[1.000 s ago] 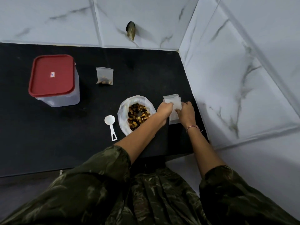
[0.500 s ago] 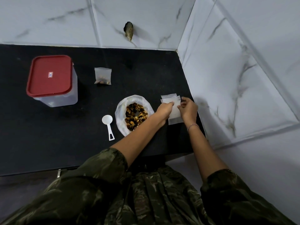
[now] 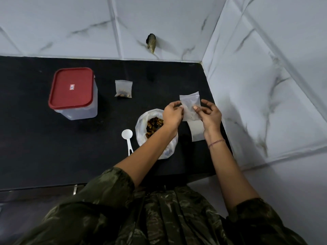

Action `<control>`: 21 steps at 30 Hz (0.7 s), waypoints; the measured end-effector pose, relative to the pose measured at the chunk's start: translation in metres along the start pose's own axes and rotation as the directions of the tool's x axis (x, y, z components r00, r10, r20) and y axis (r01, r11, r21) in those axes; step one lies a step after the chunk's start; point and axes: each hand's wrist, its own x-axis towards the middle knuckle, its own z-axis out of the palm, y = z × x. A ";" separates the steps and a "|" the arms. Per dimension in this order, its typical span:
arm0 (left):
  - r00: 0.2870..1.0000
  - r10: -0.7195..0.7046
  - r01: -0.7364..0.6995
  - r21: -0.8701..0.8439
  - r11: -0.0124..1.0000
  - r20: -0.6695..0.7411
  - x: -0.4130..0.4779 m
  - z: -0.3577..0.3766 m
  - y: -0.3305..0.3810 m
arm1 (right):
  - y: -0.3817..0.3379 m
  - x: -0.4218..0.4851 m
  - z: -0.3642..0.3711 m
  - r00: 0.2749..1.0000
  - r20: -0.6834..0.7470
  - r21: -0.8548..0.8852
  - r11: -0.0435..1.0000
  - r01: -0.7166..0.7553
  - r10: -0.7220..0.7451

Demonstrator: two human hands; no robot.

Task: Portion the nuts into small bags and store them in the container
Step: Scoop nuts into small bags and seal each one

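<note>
While we hold the small bag (image 3: 190,103) up over the table (image 3: 53,147), the job now looks like getting its top open. Our left hand (image 3: 172,114) pinches its left edge. Our right hand (image 3: 210,116) pinches the right side, with the thumb on the front. To do it well, we should rub the two thin sides apart at the far end, then pull gently so nothing tears. We should keep it close to the nuts (image 3: 154,126), so few can spill when we fill it.

The small bag is thin, cloudy plastic, flat with four corners. We think it will be floppy and slippery. More flat bags (image 3: 197,131) lie just under our right hand. The nuts are brown and lumpy. They sit in a big, soft white bag (image 3: 141,124) near the middle. A white plastic scoop (image 3: 127,137) with a round bowl lies just left of it. One filled bag (image 3: 123,89) lies farther away. The container (image 3: 74,106) stands at the far left, clear and boxy, with a smooth red lid (image 3: 71,87) on top.
</note>
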 end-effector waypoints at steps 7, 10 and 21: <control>0.971 0.203 -0.197 0.054 0.979 -0.125 -0.004 -0.044 0.019 | -0.012 -0.013 0.039 0.991 0.128 0.098 0.994 -0.044 0.031; 0.957 0.244 -0.234 0.079 0.969 -0.158 -0.006 -0.065 0.024 | -0.013 -0.021 0.056 0.983 0.181 0.041 0.999 0.016 -0.023; 0.880 0.423 -0.322 0.385 0.865 -0.215 -0.006 -0.121 0.026 | -0.007 -0.048 0.099 0.815 0.241 -0.399 0.712 0.578 -0.527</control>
